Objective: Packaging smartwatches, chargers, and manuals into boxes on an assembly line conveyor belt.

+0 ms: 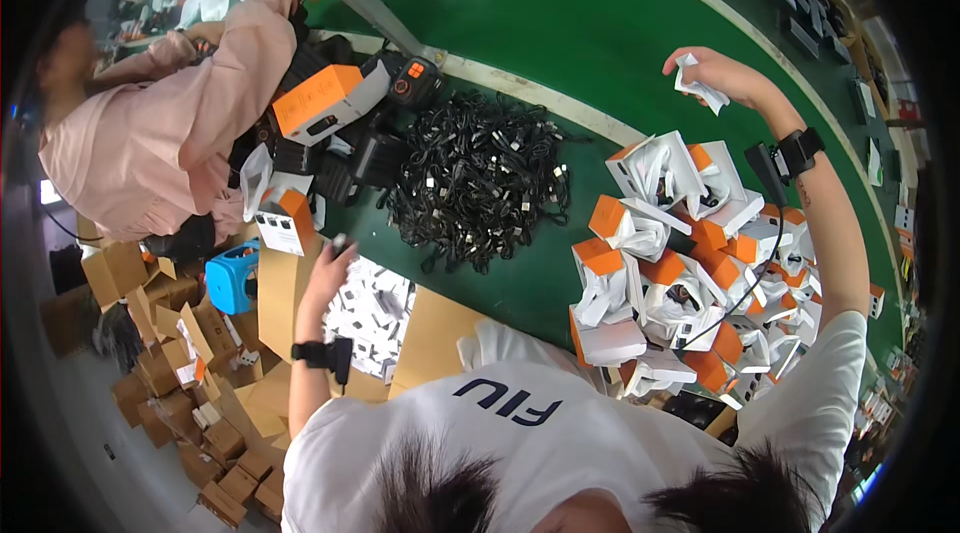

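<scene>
Bright, even light, soft shadows; fisheye edges bend, darken and perhaps blur.

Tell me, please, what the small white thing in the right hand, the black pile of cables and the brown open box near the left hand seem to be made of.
White crumpled piece in the right hand: probably thin paper or card, matte, creased. Black tangled cables: likely plastic-sheathed, slightly glossy, with pale connector ends. Brown open box by the left hand: looks like corrugated cardboard, dull, with folded flaps.
</scene>
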The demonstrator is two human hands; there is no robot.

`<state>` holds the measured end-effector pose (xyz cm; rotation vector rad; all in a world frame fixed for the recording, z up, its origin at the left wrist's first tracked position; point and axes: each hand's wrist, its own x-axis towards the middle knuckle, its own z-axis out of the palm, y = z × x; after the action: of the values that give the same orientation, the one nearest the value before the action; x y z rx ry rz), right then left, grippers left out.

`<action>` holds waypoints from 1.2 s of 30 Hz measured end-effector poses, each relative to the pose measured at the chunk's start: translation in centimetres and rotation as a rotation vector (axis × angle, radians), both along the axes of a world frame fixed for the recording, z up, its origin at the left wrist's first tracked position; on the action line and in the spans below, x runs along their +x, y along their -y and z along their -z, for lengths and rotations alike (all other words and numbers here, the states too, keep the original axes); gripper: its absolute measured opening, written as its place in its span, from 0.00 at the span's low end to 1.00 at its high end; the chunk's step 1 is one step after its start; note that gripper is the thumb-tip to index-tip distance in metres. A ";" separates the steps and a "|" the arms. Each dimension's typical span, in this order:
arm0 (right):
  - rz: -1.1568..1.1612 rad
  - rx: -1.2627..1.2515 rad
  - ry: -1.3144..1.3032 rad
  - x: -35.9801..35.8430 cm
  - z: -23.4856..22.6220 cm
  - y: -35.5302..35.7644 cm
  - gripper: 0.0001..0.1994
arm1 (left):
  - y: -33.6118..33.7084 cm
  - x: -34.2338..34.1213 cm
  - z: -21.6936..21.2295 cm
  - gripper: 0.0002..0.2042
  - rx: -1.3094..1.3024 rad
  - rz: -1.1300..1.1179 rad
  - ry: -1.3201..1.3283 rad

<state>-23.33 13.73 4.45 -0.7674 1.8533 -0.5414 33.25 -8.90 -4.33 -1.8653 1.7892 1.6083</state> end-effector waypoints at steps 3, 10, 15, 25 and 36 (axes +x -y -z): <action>-0.005 -0.027 0.100 0.1 0.1 -0.2 0.15 | -1.4 -9.6 0.4 0.23 -0.439 0.461 -0.311; -0.032 -0.126 0.171 4.2 -2.2 2.4 0.14 | -2.8 -16.5 -0.8 0.32 -0.638 0.878 0.044; 0.116 -0.083 0.349 6.0 -4.0 3.9 0.12 | 2.9 -27.4 -1.5 0.15 -0.535 0.613 -0.583; 0.198 -0.051 0.211 3.3 -3.4 2.6 0.10 | 18.4 -44.9 7.9 0.16 -0.982 -0.037 0.172; 0.402 0.088 0.335 0.5 -1.2 1.0 0.10 | 24.8 -44.2 15.2 0.14 -1.018 -0.098 0.511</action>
<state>-22.81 12.73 5.68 -0.2221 1.7046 -0.7854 -10.96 -33.75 -19.51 -2.3892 2.4399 0.0522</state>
